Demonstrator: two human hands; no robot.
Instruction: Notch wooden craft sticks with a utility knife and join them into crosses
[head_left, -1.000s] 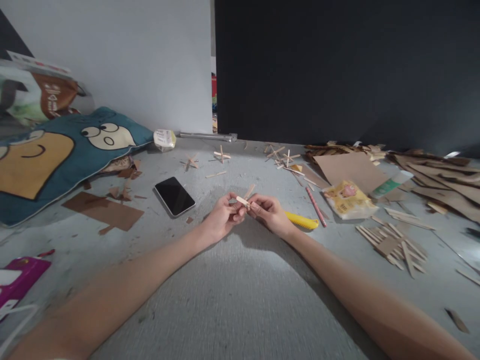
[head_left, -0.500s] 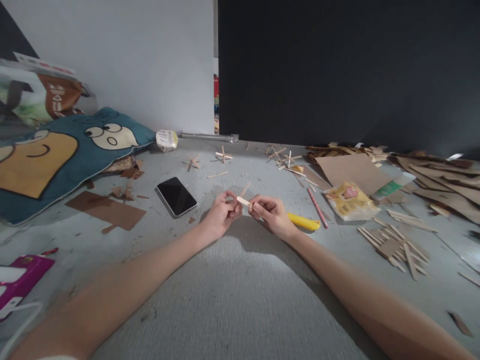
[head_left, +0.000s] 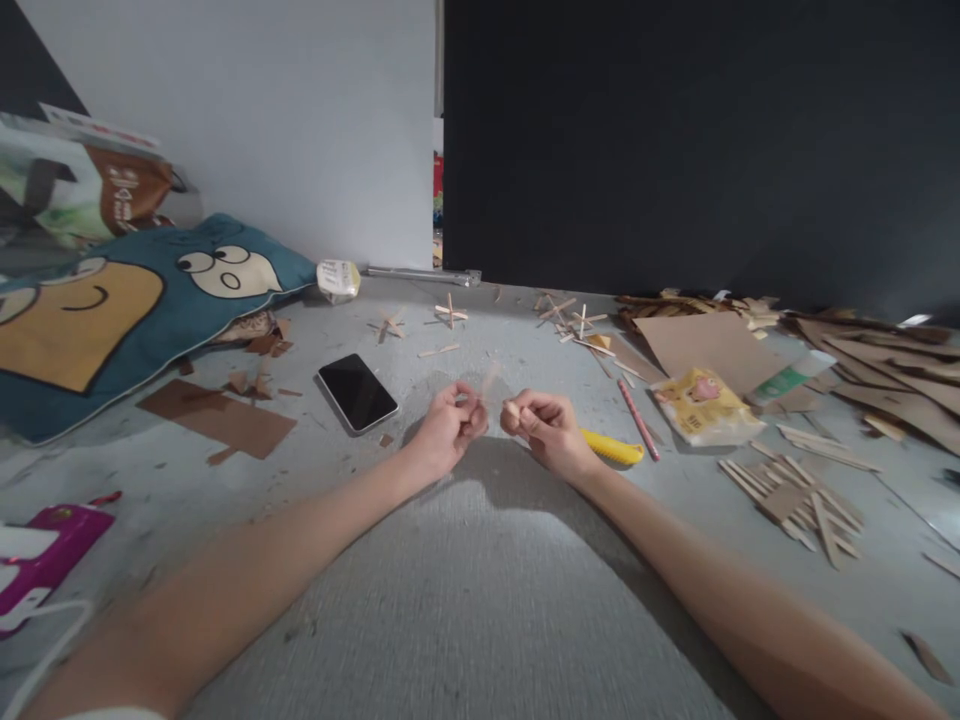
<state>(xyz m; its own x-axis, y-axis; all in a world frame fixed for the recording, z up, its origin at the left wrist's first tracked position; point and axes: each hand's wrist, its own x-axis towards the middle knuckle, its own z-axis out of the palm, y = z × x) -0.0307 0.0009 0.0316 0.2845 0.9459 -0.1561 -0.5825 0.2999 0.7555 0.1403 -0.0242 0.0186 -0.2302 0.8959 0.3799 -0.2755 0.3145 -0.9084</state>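
Note:
Low over the middle of the table, my left hand pinches a thin wooden craft stick, which points up and away and is blurred by motion. Across a small gap, my right hand is closed, with thumb and fingers pressed on another craft stick. Only a short pale end of that stick shows; the rest is hidden by the fingers. Just right of my right hand lies a yellow utility knife. A red patterned pencil rests beside the knife.
A phone lies left of my hands. Crossed-stick pieces stand farther back. To the right are a yellow tissue pack, loose craft sticks and cardboard sheets. A blue cushion and a brown cardboard piece occupy the left.
The stick in my right hand has turned from lying crosswise between the hands to mostly hidden in the fingers. My hands are slightly farther apart. The view has shifted slightly.

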